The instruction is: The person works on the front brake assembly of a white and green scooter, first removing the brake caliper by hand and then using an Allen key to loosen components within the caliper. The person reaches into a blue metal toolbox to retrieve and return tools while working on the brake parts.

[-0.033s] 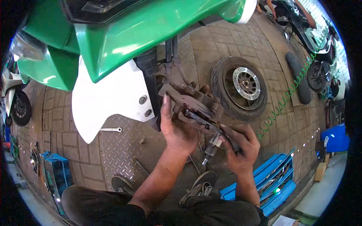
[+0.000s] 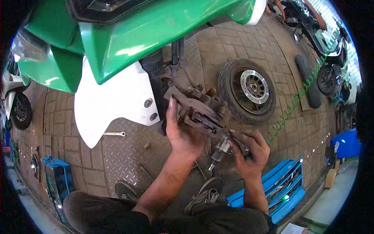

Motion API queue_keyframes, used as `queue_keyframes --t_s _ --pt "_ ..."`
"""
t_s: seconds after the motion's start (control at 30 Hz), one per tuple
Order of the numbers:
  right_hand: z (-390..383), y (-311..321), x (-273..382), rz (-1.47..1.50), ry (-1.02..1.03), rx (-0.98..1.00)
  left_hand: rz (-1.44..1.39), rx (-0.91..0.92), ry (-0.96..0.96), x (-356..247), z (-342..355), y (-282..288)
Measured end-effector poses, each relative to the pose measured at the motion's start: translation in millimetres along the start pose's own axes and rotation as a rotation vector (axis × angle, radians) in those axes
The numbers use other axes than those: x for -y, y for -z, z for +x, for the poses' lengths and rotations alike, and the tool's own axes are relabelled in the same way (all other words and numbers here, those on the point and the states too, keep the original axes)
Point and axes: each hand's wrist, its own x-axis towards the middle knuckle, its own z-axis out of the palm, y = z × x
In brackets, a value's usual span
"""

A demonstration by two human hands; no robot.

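Note:
A grimy brake caliper (image 2: 200,111) is tilted in front of the motorcycle's fork. My left hand (image 2: 185,136) is closed around its near left side, the thumb pressed up along it. My right hand (image 2: 251,154) is at the caliper's lower right end. Its thumb and fingers are bent together around a small dark piece that I cannot make out. Dark flat parts show in the caliper's slot. Just below, between my hands, is a silver and dark air tool (image 2: 219,154) with a square tip; my fingers partly cover it.
Green bodywork (image 2: 156,43) and a white mudguard (image 2: 113,101) hang over the work area. A wheel with a brake disc (image 2: 253,86) lies beyond my right hand, near a green coiled hose (image 2: 290,111). A wrench (image 2: 115,134) rests on the metal plate. A blue toolbox (image 2: 272,183) stands right.
My right hand has shifted very slightly to the right, its thumb moving a little on the caliper's lower end. My left hand and the caliper are nearly where they were.

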Motion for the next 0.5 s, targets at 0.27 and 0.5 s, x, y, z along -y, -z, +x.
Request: queue_keyframes --t_s 0.27,0.5 --pt "-10 -17 -10 0.034 -0.035 -0.098 -0.077 0.026 0.105 -1 1 -6" --pt "-3 -16 6 0.026 -0.018 -0.001 0.024 0.037 0.137 -2 -1 0"
